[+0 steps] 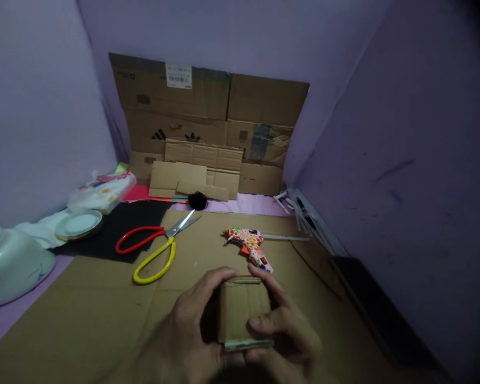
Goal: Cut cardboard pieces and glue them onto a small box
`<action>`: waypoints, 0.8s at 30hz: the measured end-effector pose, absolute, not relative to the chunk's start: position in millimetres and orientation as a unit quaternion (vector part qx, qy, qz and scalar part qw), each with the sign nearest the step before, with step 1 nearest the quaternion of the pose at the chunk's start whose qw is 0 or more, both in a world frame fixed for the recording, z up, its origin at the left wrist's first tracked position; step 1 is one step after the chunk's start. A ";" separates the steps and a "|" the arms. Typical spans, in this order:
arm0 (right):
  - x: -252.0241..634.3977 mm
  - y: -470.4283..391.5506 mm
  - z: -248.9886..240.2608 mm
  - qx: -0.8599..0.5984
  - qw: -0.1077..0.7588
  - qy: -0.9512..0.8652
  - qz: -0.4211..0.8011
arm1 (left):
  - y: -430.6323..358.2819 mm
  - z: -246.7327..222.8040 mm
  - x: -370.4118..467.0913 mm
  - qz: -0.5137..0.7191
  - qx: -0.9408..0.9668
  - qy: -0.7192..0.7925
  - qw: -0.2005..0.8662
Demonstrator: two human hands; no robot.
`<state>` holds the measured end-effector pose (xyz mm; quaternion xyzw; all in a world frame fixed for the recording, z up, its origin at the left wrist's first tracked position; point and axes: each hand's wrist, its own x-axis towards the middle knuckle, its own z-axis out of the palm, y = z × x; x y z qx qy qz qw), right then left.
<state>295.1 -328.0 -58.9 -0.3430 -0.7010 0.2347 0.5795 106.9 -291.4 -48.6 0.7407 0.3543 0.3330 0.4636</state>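
Observation:
A small cardboard box (242,309) is held low in the middle of the view, between both hands. My left hand (190,320) is closed around its left side, fingertips at the top edge. On the right side, my right hand (292,325) grips it with one finger lying across its face. A pale layered edge shows along the box's bottom; its underside is hidden. Just beyond the hands lies a flower-patterned glue gun (248,242) with a glue stick in its back. Scissors (166,240) with one red and one yellow handle lie spread to the left.
A flat cardboard sheet (104,293) covers the work surface. Large cardboard (208,101) leans on the back wall. Black yarn (198,200), black paper (124,234), a round lid (79,224) and a white ceramic pot (16,266) lie around. Glue sticks (308,213) line the right wall.

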 end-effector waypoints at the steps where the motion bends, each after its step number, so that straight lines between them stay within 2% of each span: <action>1: 294.7 -327.8 -58.2 -0.344 0.580 -0.702 0.230 | -291.4 -49.0 106.7 0.334 0.739 0.358 0.464; 8: 291.1 -329.1 -61.5 -0.368 0.589 -0.674 0.251 | -291.6 -51.8 107.2 0.341 0.721 0.371 0.476; 14: 282.0 -334.2 -68.7 -0.376 0.614 -0.559 0.410 | -290.5 -47.8 106.3 0.345 0.739 0.334 0.472; 24: 282.9 -333.2 -72.4 -0.352 0.636 -0.547 0.416 | -292.2 -46.4 108.8 0.372 0.742 0.324 0.455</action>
